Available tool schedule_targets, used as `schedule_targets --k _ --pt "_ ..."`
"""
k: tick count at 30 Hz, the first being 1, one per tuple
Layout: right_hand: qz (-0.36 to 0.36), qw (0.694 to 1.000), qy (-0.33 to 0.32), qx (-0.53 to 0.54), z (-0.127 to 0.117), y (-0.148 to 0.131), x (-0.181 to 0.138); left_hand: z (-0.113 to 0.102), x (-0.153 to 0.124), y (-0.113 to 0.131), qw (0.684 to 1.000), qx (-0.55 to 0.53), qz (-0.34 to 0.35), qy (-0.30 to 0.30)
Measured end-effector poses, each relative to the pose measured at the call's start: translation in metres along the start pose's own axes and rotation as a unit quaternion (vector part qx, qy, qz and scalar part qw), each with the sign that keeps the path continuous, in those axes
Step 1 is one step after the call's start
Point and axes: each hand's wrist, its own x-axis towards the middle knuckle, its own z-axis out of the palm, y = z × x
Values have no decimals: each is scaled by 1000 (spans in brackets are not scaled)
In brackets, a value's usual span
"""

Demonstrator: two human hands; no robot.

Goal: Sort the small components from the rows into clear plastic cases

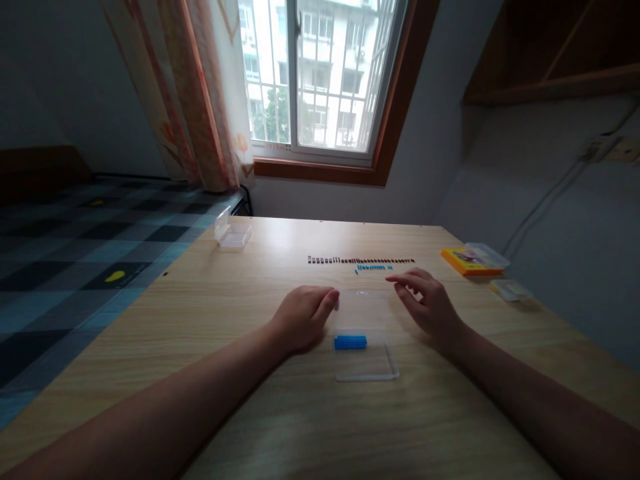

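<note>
A clear flat plastic tray (367, 363) lies on the wooden table (280, 413) in front of me, with a small stack of blue pieces (350, 342) in it. My left hand (303, 317) rests on the table at the tray's left edge, fingers curled, thumb tip touching the tray's rim. My right hand (425, 300) hovers by the tray's right far corner, fingers loosely spread, holding nothing. Beyond the tray runs a row of small dark pieces (360, 260), and under it a shorter row of small blue pieces (374, 267).
An open clear box (233, 233) sits at the table's far left. A yellow box (467, 261), a clear lid (487, 253) and a small clear container (510, 289) lie at the right edge. A checked bed (80, 253) is on the left, a window (320, 80) ahead.
</note>
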Motion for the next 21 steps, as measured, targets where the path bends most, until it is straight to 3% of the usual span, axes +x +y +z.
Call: schedule_targets --k 6,13,21 --pt "15 997 -25 -65 33 37 8 0 0 -2 1000 10 -13 14" --pt "-50 992 -82 -84 50 39 28 0 2 -2 999 20 -17 18" --pt "-67 989 -95 -93 59 44 37 1 2 -3 999 23 -21 20"
